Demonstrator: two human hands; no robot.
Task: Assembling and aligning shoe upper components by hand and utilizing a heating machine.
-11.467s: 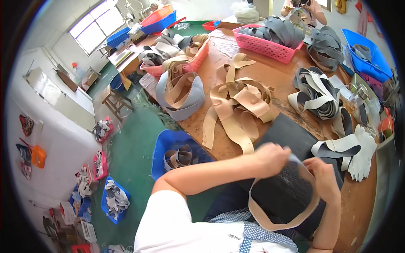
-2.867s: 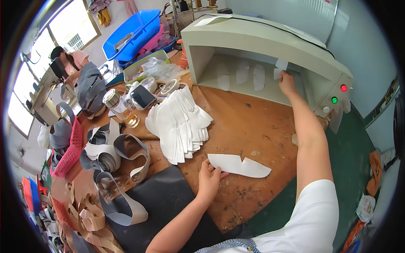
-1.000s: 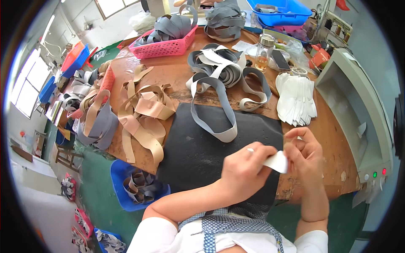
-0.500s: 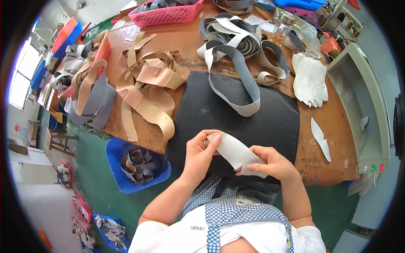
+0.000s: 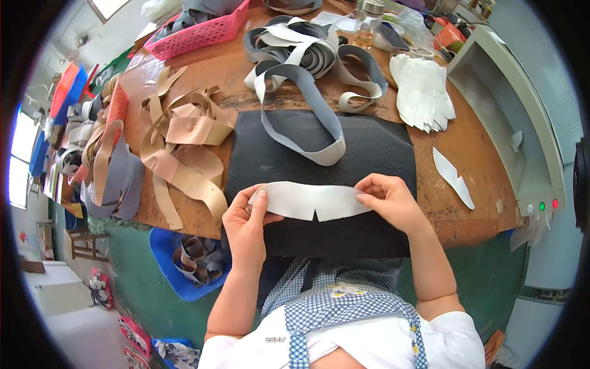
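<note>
Stretched out flat between my two hands is a curved white leather-like piece [image 5: 301,198] with a small notch in its lower edge. My left hand [image 5: 247,215] pinches its left end, thumb on top. The right end is pinched between the thumb and fingers of my right hand [image 5: 388,200]. Both hands hold the piece just above a black mat [image 5: 369,138] on the table. Just beyond it, a looped grey and white strip [image 5: 332,154] lies on the mat, trailing from a coiled pile of strips [image 5: 301,46].
Beige strips [image 5: 190,169] lie on the left of the wooden table [image 5: 439,206]. At right are a stack of white cut pieces [image 5: 421,92], one loose notched piece [image 5: 453,178] and a grey machine [image 5: 522,141] with lit buttons. A blue bin [image 5: 169,270] stands below the left edge.
The white piece has swung from a slant to nearly level and its notch now shows. My hands have moved apart, the left one leftward and the right one up. The whole view has shifted.
</note>
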